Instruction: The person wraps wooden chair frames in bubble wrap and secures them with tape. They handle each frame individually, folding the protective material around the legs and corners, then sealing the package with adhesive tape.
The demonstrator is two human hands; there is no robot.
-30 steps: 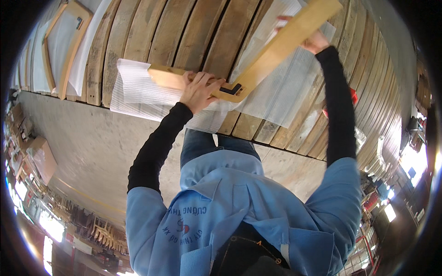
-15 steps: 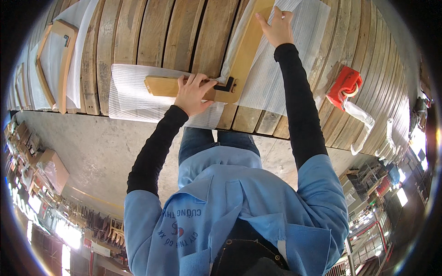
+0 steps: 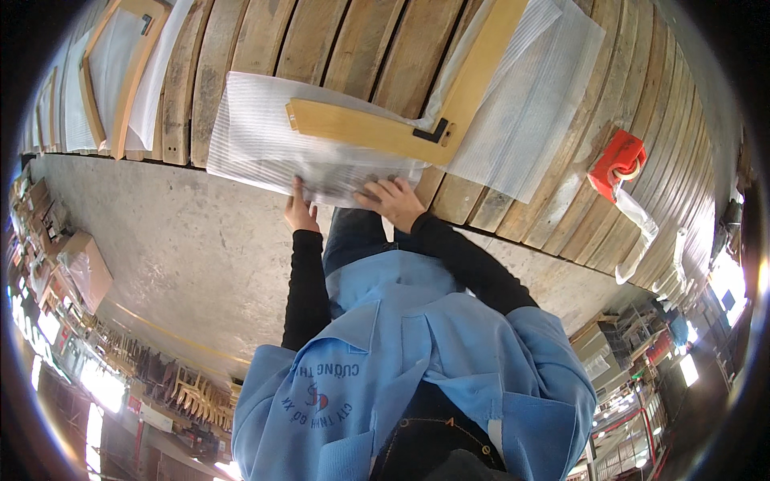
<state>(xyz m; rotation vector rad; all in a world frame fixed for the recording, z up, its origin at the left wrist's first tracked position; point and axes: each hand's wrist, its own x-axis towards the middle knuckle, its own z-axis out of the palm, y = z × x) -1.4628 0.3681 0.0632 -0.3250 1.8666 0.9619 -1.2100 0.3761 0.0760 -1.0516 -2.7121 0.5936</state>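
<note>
Foam sheet (image 3: 265,136), ribbed and translucent white, lies on the slatted wooden desk (image 3: 353,48) under an L-shaped pale wood frame piece (image 3: 377,132); my left hand (image 3: 299,210) and right hand (image 3: 393,200) pinch its near edge.

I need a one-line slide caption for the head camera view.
Both hands, left hand and right hand, grasp the near edge of white foam wrapping sheet under an L-shaped pale wooden frame piece on slatted wooden table.

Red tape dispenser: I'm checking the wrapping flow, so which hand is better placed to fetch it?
Right, probably. The right hand grips the foam sheet at its near edge, on the side toward the red tape dispenser. The left hand holds the same edge farther from it.
</note>
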